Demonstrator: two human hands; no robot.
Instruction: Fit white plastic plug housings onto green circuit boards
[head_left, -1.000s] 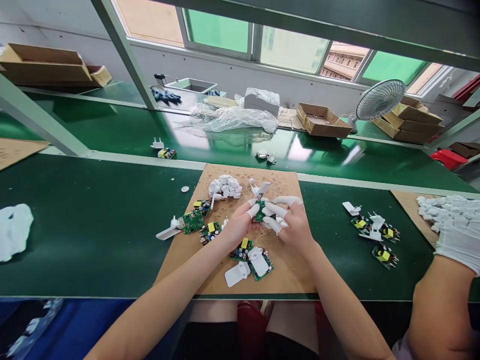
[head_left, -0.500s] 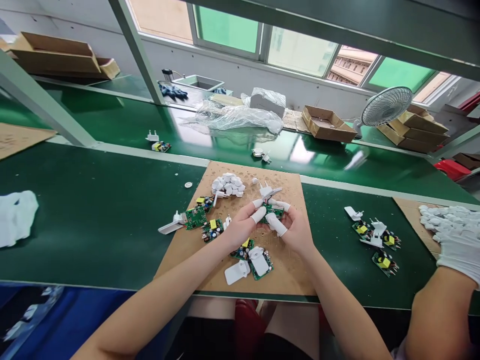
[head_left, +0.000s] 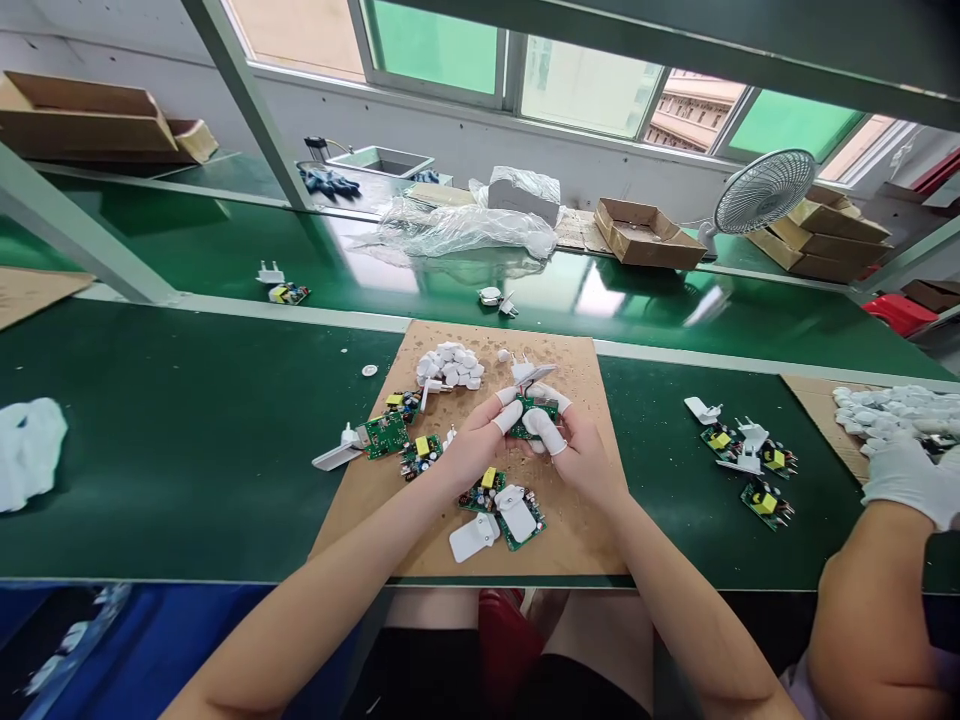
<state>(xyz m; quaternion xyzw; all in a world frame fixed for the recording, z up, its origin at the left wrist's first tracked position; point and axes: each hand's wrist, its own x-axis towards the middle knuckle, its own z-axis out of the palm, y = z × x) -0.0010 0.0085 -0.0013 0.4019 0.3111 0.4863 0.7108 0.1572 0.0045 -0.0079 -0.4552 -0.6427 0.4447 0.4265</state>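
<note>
Between my two hands, above the brown board, is a green circuit board (head_left: 531, 420) with a white plug cover (head_left: 534, 376) at its far edge. My left hand (head_left: 487, 428) grips the circuit board's left side with thumb and fingers. My right hand (head_left: 571, 435) holds its right side, the thumb lying over its face. White finger cots cover several fingertips on both hands. Left of my hands lie circuit boards with yellow transformers (head_left: 422, 448) and white plug parts. Nearer me, a white cover (head_left: 517, 515) rests on another circuit board, beside a loose white cover (head_left: 474, 538).
A pile of white caps (head_left: 450, 366) lies on the brown board (head_left: 577, 540). Several circuit boards (head_left: 765, 500) sit to the right, near a co-worker's gloved hand (head_left: 904, 475). Beyond runs a green belt (head_left: 420, 290) carrying plug parts; a fan (head_left: 765, 190) stands behind.
My view has shifted slightly. Both hands keep hold of the circuit board, with little movement. The parts on the far belt have moved left. The co-worker's gloved hand has shifted a little.
</note>
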